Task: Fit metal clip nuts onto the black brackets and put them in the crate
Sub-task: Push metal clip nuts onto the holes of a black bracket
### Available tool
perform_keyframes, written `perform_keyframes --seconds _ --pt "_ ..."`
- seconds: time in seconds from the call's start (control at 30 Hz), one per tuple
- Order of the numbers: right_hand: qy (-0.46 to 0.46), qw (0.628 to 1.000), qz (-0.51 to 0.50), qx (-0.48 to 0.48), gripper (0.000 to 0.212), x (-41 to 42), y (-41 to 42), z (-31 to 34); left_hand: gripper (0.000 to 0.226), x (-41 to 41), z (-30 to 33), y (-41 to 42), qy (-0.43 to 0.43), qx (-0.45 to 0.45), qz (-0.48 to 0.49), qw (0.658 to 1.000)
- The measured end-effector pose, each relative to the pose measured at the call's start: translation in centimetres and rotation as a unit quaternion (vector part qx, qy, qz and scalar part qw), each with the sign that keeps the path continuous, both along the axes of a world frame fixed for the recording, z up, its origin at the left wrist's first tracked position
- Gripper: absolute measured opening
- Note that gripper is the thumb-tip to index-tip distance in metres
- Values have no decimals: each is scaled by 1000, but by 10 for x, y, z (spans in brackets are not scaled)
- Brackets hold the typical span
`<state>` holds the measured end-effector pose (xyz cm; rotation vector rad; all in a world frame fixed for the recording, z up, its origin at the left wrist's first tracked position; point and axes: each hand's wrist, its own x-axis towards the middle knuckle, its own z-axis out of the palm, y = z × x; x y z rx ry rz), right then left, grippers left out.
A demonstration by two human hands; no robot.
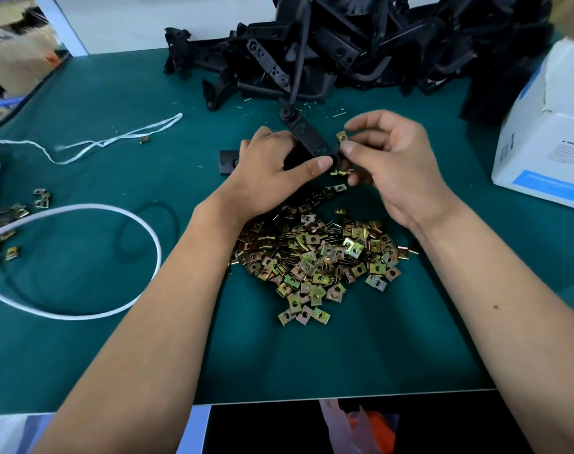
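While your left hand [272,165] grips a black bracket [307,137] against the green counter [115,93], your right hand [387,155] pinches a clip nut [341,136] at its end. Loose nuts [315,260] lie heaped just below; more brackets [344,47] pile beyond.

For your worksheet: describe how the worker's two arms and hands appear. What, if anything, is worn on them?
Both forearms are bare up to the picture's lower edge: no sleeves show. The left hand and right hand wear no gloves, rings, watch or wristband. The right forearm has one small dark mark.
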<state>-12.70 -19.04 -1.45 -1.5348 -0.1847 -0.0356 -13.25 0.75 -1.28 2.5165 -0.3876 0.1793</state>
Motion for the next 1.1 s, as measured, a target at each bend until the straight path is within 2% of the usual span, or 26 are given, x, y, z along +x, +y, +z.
perform_keyframes --seconds 0.07,0.13,0.23,0.37,0.53,0.67,0.83,0.93,1.0,1.1 --pt "-2 1000 -3 5 14 0 -2 1 23 1 -1 0 -3 6 -5 1000" --pt "-1 1000 -1 2 14 0 -4 1 17 0 -1 0 -4 2 -4 1000" --pt "3 1000 7 -10 13 1 -5 0 29 -1 -1 0 -12 -27 -2 1000" --pt "9 1000 19 -13 14 2 -4 -2 46 -3 -2 -1 -28 -21 3 999" --pt "2 1000 7 -16 7 2 -2 -3 48 -2 -2 0 -35 -19 -12 999" --pt "-2 1000 -6 -28 4 1 0 -4 76 2 -5 0 -34 9 -13 999" --pt "20 999 -26 -33 3 0 1 -4 76 8 -11 -1 -54 56 9 997" --pt "36 999 -29 -5 11 -1 1 -2 88 10 -12 -4 -58 105 26 992" --pt "33 999 -21 19 20 -1 1 -2 88 10 -12 -5 -70 132 33 988" --pt "24 999 -2 24 26 -1 0 -1 95 10 -11 -6 -62 144 31 987"
